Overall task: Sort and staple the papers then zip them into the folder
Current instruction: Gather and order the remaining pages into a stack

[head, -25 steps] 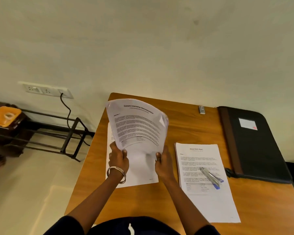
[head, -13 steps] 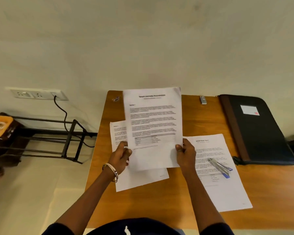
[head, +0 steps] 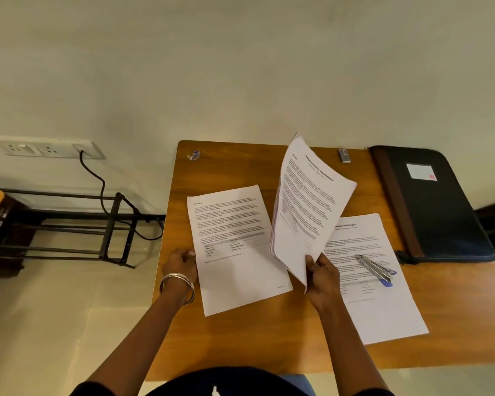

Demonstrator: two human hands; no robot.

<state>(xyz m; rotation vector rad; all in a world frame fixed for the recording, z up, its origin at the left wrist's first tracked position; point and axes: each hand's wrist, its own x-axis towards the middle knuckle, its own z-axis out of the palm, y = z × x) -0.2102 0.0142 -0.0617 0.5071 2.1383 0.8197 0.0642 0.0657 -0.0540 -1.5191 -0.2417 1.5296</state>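
The right hand (head: 323, 277) has its grip closed on the lower edge of a raised paper sheaf (head: 309, 207), tilted above the desk (head: 240, 338). The left hand (head: 180, 264) touches the left edge of a flat sheet (head: 235, 247); its grip is unclear. A stapler (head: 376, 268) lies on the right sheet (head: 383, 304). The zip folder (head: 432, 204) overhangs the desk's right edge, its zip hard to make out.

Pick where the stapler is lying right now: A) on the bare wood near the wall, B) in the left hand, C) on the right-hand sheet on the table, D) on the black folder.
C: the stapler lies on the right-hand sheet, beside the folder and not on it, while the left hand only touches the left sheet.
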